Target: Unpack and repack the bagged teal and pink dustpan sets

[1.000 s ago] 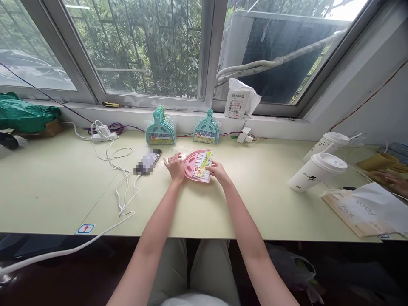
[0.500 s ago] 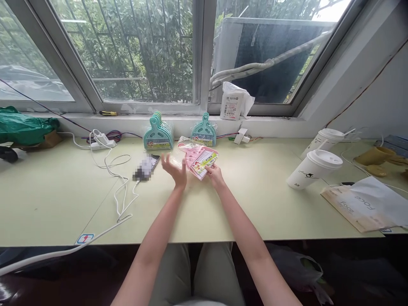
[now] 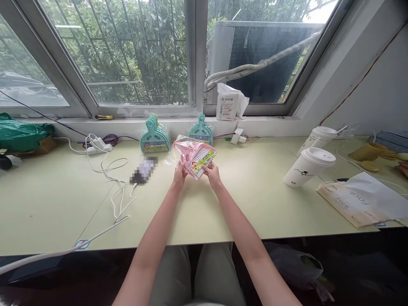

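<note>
A pink dustpan and brush set [image 3: 195, 156] in clear plastic wrap, with a yellow-green label, is held above the table in front of me. My left hand [image 3: 179, 173] is closed on its lower left edge. At the lower right corner, my right hand [image 3: 211, 173] pinches the package by the label. Behind it, a stack of teal dustpan sets [image 3: 155, 136] stands upright against the wall to the left, and another teal set [image 3: 201, 129] stands just beyond the pink one, partly hidden by it.
A phone [image 3: 144, 170] on a white cable and a power strip [image 3: 99, 146] lie left on the pale table [image 3: 255, 204]. Right are two white cups [image 3: 309, 166], a paper packet [image 3: 360, 202] and a yellow mug [image 3: 366, 151]. A tissue pack [image 3: 227, 106] sits on the sill.
My left hand, open and apart from the package before, has moved right and taken hold of its left side. The view has shifted slightly.
</note>
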Tool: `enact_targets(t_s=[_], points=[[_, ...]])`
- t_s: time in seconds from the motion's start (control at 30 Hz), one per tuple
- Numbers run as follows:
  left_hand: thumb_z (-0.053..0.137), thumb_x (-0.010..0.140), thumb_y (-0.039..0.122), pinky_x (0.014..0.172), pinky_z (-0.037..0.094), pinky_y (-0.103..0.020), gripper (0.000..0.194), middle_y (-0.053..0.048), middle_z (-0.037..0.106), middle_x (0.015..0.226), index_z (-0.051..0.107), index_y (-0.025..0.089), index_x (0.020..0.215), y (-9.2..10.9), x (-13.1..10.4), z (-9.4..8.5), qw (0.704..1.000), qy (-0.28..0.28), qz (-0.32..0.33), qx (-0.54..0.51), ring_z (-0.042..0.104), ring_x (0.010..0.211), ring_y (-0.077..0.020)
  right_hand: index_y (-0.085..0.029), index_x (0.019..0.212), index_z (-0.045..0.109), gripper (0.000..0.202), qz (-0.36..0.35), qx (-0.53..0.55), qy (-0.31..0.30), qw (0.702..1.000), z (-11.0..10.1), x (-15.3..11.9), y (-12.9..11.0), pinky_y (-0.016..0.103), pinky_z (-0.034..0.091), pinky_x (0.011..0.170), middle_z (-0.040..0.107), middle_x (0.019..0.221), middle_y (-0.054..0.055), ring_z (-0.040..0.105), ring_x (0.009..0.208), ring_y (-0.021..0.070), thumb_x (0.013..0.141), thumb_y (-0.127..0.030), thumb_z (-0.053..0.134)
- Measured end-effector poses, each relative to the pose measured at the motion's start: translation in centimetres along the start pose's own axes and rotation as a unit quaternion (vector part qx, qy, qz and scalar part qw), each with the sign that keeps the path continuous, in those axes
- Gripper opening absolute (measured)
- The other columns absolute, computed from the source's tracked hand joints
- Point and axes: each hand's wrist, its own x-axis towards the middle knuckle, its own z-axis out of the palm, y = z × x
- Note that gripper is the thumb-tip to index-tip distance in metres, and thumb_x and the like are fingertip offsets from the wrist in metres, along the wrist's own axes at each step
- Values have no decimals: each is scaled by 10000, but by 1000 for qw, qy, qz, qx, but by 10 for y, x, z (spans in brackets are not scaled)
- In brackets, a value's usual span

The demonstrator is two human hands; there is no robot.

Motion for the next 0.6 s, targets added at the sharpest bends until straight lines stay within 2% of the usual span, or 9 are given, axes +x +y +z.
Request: enact_targets(t_s=[0.2, 0.33, 0.43, 0.6], points=[[600, 795, 410, 738, 541, -286, 513, -61, 645, 1196, 542, 207, 1262, 11, 0, -4, 1000, 8, -18, 15, 643, 982, -203, -185, 955, 611, 458, 11, -7, -59, 998, -1, 0, -5, 364, 581, 794, 723, 935, 54, 688, 877, 215, 569, -307, 826], [644, 765, 421, 725, 546, -312, 572, -77, 672, 1134, 524, 204, 1280, 7, -6, 5, 997, -52, -62, 18, 652, 966, -228, -194, 939, 600, 404, -12, 23, 4, 1000, 5, 0, 1, 331, 576, 799, 715, 927, 37, 682, 868, 185, 600, -288, 798], [657, 760, 422, 703, 541, -291, 555, -81, 668, 1144, 534, 209, 1258, 2, -9, 12, 993, -68, -94, 32, 654, 964, -224, -193, 928, 594, 374, -8, 20, 43, 999, 5, 1, 4, 310, 572, 792, 708, 916, 33, 677, 867, 171, 613, -265, 782], [660, 758, 437, 734, 549, -306, 556, -80, 653, 1178, 543, 218, 1255, 2, -11, 15, 994, -61, -80, 31, 649, 979, -222, -189, 928, 607, 403, 7, 17, -2, 1000, 2, 2, 0, 312, 571, 786, 711, 937, 40, 677, 871, 181, 575, -244, 793]])
